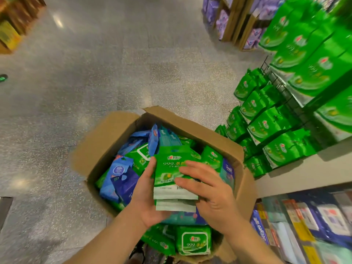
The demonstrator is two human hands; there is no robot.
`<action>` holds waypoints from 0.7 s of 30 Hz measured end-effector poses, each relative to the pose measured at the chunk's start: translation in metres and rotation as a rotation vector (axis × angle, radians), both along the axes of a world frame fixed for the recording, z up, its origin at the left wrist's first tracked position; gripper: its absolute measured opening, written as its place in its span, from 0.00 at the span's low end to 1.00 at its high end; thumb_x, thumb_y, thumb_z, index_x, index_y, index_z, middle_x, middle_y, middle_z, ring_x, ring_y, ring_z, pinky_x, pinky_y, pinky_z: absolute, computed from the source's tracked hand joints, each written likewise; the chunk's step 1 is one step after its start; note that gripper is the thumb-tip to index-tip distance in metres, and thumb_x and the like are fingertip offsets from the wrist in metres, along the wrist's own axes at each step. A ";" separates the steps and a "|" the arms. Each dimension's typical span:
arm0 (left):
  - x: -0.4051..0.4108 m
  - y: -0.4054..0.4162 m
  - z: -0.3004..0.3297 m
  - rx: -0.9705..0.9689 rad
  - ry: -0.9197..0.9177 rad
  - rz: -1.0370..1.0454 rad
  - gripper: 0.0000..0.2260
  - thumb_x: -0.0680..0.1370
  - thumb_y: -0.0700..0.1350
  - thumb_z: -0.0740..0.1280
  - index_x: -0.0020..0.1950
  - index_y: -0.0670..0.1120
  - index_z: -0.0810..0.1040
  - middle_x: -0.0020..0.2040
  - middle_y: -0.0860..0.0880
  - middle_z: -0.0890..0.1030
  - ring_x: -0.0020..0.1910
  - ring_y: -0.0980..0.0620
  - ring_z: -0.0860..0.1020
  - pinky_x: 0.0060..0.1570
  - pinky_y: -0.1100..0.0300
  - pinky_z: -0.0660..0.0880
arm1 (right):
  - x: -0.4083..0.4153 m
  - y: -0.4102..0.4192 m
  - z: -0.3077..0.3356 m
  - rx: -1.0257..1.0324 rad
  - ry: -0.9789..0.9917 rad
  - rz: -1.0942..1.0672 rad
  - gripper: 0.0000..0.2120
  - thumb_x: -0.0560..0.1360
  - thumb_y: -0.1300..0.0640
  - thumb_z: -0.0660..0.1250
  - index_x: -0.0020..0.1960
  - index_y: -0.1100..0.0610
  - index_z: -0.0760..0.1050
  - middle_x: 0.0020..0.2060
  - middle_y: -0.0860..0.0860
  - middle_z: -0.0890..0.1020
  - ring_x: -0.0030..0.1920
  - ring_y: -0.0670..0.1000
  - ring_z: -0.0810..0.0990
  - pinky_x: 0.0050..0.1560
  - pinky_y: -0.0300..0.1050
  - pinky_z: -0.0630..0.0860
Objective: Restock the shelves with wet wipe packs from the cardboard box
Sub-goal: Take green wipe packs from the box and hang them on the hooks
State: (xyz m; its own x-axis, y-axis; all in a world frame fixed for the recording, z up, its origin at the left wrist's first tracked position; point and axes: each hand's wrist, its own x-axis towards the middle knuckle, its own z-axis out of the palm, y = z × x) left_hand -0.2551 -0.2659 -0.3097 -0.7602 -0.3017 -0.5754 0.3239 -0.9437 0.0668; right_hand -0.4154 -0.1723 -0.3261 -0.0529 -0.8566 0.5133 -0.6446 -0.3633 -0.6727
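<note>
Fingers (192,169) of right hand (213,197) spread flat over small stack of green wipe packs (171,168), left hand (146,199) cupping stack from beneath, thumb along its edge, above open cardboard box (192,128) of mixed packs; stocked shelves (297,174) at right.

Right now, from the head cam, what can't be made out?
- Green packs: the count in the stack, since both hands cover it.
- Cardboard box: the bottom, buried under packs; the near wall, hidden behind the arms.
- Lower shelf packs: the print is motion-blurred.
- Left-edge green object: cut off by the frame edge.
</note>
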 end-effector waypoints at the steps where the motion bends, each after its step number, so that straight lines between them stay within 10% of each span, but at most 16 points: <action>1: 0.003 0.001 0.000 -0.015 0.035 -0.004 0.37 0.79 0.68 0.61 0.69 0.36 0.79 0.63 0.34 0.81 0.56 0.33 0.83 0.58 0.40 0.79 | 0.000 -0.001 0.000 0.018 -0.013 0.037 0.35 0.65 0.84 0.69 0.63 0.55 0.82 0.65 0.52 0.81 0.71 0.58 0.75 0.69 0.57 0.73; 10: 0.019 -0.010 -0.029 -0.129 -0.083 0.073 0.36 0.54 0.43 0.85 0.60 0.37 0.84 0.58 0.37 0.84 0.50 0.38 0.84 0.56 0.44 0.79 | -0.004 -0.008 -0.007 0.305 0.057 0.092 0.31 0.68 0.66 0.60 0.67 0.49 0.80 0.70 0.40 0.76 0.74 0.46 0.71 0.76 0.43 0.63; 13: 0.027 -0.013 -0.037 -0.153 -0.127 0.059 0.38 0.54 0.44 0.84 0.62 0.35 0.83 0.62 0.36 0.82 0.51 0.37 0.83 0.59 0.43 0.76 | -0.020 -0.018 -0.032 0.423 -0.215 -0.331 0.25 0.72 0.68 0.62 0.61 0.45 0.80 0.60 0.38 0.81 0.62 0.40 0.77 0.65 0.35 0.72; 16: 0.035 -0.014 -0.042 -0.165 -0.144 0.060 0.41 0.56 0.44 0.83 0.67 0.35 0.80 0.68 0.36 0.79 0.52 0.37 0.82 0.59 0.43 0.76 | -0.046 -0.034 -0.072 0.659 -0.364 -0.809 0.12 0.77 0.60 0.68 0.59 0.52 0.78 0.56 0.51 0.82 0.57 0.51 0.80 0.61 0.50 0.76; 21: 0.044 -0.010 -0.051 -0.133 -0.147 0.121 0.43 0.56 0.45 0.83 0.70 0.36 0.78 0.66 0.37 0.79 0.53 0.37 0.82 0.61 0.42 0.74 | -0.063 -0.062 -0.111 1.010 -0.171 -0.984 0.28 0.75 0.43 0.72 0.65 0.62 0.75 0.61 0.65 0.78 0.66 0.66 0.71 0.69 0.57 0.66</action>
